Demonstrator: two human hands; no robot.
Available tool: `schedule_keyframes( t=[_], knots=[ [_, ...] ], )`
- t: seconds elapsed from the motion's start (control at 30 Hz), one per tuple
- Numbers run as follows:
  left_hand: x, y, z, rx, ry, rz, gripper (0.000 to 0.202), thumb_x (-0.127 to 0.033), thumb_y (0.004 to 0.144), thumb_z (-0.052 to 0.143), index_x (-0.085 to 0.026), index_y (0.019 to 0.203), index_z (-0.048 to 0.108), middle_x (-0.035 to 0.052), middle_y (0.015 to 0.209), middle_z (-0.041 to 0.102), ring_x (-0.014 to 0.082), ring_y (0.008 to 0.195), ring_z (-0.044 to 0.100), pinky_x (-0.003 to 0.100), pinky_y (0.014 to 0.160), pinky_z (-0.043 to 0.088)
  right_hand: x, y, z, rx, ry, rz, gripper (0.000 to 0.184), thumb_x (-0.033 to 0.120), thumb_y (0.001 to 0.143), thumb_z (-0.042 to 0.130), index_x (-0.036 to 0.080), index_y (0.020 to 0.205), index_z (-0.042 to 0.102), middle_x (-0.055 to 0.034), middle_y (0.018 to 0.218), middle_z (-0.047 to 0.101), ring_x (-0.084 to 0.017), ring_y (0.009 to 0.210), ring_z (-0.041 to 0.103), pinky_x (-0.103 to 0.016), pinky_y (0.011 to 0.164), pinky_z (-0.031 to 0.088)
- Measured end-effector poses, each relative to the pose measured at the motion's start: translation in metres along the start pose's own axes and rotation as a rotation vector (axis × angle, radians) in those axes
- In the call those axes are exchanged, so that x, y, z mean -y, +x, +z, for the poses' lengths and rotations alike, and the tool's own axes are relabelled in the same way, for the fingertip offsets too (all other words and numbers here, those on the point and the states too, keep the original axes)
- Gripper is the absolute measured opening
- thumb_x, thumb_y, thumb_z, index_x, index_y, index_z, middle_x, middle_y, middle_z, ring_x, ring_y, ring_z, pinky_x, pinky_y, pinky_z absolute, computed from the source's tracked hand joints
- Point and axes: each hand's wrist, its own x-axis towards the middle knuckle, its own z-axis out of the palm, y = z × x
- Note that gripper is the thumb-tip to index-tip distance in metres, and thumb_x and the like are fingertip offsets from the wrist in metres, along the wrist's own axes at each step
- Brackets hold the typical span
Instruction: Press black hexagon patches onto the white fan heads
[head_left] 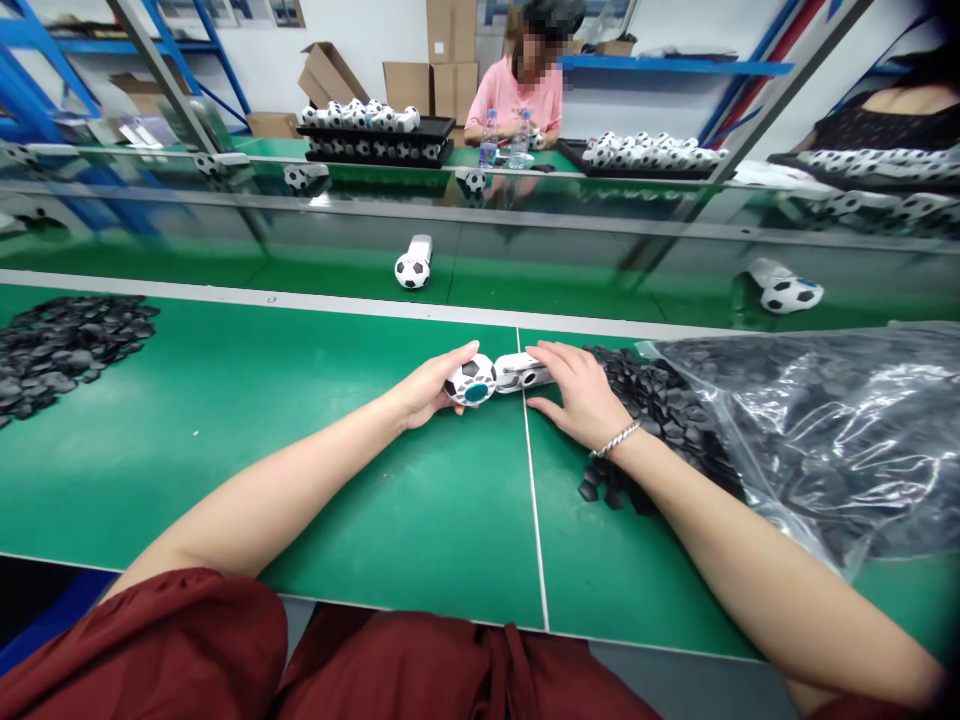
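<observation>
My left hand [435, 390] grips the round, football-patterned end of a white-and-black gadget [471, 378]. A teal oval shows on the ball's near side. From the ball, a white arm-like body [513, 374] with a small dark round spot extends to the right. My right hand [574, 388] has its fingers curled over the far end of that body, and the thumb sits below, so part of the end is hidden. Just beyond my right hand lies a heap of small black flat pieces [660, 410], some of them five-sided.
A clear plastic bag [847, 430] of black pieces lies at right; another black heap [67, 350] is at far left. Across the white rail, similar football gadgets [413, 265] rest on the green belt. Opposite, a person in pink [495, 100] sits by loaded black trays [442, 135].
</observation>
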Motion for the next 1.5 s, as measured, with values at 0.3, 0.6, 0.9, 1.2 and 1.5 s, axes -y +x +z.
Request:
schedule_keyframes(
  t=[0.3,0.6,0.9,1.2,1.5],
  knots=[
    [-0.006,0.003,-0.009,0.006,-0.19,-0.12,0.051,-0.055,0.085,0.032,-0.01,0.079,0.056,0.0104,0.058,0.061,0.0148,0.039,0.054,0.02,0.03,0.036,0.0,0.0,0.001,0.038,0.033,0.069,0.055,0.032,0.076,0.057,0.023,0.127,0.038,-0.0097,0.124,0.049,-0.028,0.109,0.046,-0.043,0.083,0.042],
    [-0.003,0.004,-0.011,-0.064,-0.363,-0.093,0.052,-0.056,0.086,0.031,-0.011,0.087,0.057,0.0094,0.065,0.061,0.0152,0.047,0.058,0.024,0.041,0.048,0.001,0.001,0.001,0.038,0.013,0.062,0.054,0.029,0.078,0.055,0.019,0.128,0.038,-0.0124,0.122,0.049,-0.028,0.108,0.046,-0.043,0.084,0.042],
    [0.003,0.002,-0.005,-0.125,-0.481,0.013,0.025,-0.034,0.086,0.047,-0.011,0.089,0.057,0.007,0.072,0.063,0.0157,0.058,0.062,0.029,0.061,0.054,0.002,0.001,0.0,0.036,0.002,0.026,0.051,0.029,0.081,0.051,0.017,0.129,0.038,-0.0128,0.114,0.053,-0.026,0.1,0.048,-0.042,0.088,0.041],
    [0.01,0.004,-0.006,-0.103,-0.478,0.056,0.012,-0.019,0.077,0.055,-0.009,0.084,0.057,0.0066,0.072,0.064,0.0155,0.067,0.063,0.029,0.07,0.052,0.002,0.0,0.002,0.028,-0.002,0.022,0.053,0.031,0.081,0.05,0.016,0.13,0.037,-0.014,0.113,0.053,-0.028,0.1,0.047,-0.045,0.086,0.041],
    [0.012,0.003,-0.004,-0.11,-0.403,0.107,0.025,0.006,0.061,0.055,-0.01,0.08,0.054,0.0053,0.071,0.064,0.0151,0.069,0.063,0.029,0.07,0.05,0.002,0.0,0.006,0.024,-0.068,0.024,0.056,0.033,0.082,0.047,0.014,0.132,0.033,-0.0165,0.11,0.052,-0.03,0.093,0.048,-0.047,0.082,0.042]
  ],
)
